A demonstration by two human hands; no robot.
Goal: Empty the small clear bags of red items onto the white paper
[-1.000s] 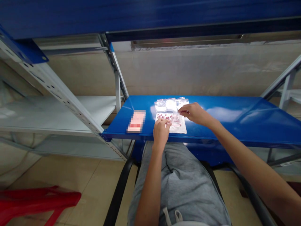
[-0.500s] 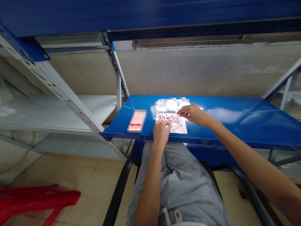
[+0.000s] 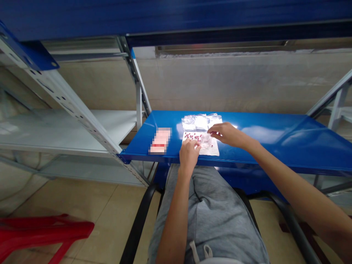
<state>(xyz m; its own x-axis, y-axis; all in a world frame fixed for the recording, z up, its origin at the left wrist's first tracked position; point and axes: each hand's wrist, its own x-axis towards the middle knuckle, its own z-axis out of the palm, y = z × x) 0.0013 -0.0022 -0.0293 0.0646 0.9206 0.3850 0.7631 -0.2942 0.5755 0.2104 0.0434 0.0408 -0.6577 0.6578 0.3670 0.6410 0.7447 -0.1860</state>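
A white sheet (image 3: 213,151) lies near the front edge of the blue shelf, with several small dark-red beads (image 3: 189,135) scattered over its left part. Between my hands is a small clear plastic bag (image 3: 205,140), pinkish and see-through, low over the sheet. My left hand (image 3: 189,150) pinches its lower left side, fingers closed, beside the beads. At the bag's upper right, my right hand (image 3: 222,132) has thumb and fingertips pressed together on its edge. Just behind the sheet, several clear zip bags (image 3: 201,122) lie flat in a row. What the held bag contains is hard to make out.
A blurred-out pink and red item (image 3: 160,141) lies on the blue shelf (image 3: 275,135) to the left. An upper blue beam (image 3: 176,18) crosses overhead. Metal uprights (image 3: 66,95) and white shelves (image 3: 82,128) stand at the left, above a red stool (image 3: 46,231).
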